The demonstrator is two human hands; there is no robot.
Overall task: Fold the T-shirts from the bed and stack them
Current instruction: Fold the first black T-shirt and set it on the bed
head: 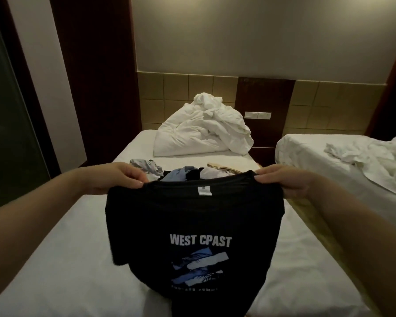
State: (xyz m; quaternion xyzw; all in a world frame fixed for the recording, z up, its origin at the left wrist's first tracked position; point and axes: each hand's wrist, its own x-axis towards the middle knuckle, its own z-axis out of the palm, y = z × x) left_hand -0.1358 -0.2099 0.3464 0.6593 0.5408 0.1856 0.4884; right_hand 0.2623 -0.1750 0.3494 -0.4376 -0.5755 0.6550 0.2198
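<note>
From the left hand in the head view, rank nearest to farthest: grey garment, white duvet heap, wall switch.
1. Grey garment, just beyond the left hand.
2. White duvet heap, at the bedhead.
3. Wall switch, right of the heap.

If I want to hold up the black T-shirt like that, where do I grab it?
By the two shoulder corners, one hand from each side. The left hand and right hand pinch the black T-shirt beside its collar, so it hangs straight down.

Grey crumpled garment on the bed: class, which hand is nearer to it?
Left. The left hand is just beside the grey garment; the right hand is far to its right, across the black T-shirt both grip.
</note>
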